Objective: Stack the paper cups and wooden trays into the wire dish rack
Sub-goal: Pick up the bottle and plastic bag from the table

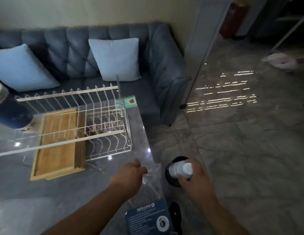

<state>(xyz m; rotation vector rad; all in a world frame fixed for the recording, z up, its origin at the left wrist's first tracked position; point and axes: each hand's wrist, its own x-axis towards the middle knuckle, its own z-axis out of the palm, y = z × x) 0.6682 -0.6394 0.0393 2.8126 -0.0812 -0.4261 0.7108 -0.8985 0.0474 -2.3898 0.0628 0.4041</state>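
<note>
The white wire dish rack stands on the glossy grey table. A wooden tray lies flat in the rack's left part, its near end sticking out toward me. My right hand is past the table's right edge, shut on a short stack of white paper cups held on its side. My left hand pinches the open end of a clear plastic sleeve, which has a dark blue label and lies along the table's right edge.
A dark blue container with a white top stands at the rack's left. A black round object sits on the floor under my right hand. A grey sofa with two pale blue cushions is behind the table. Tiled floor lies to the right.
</note>
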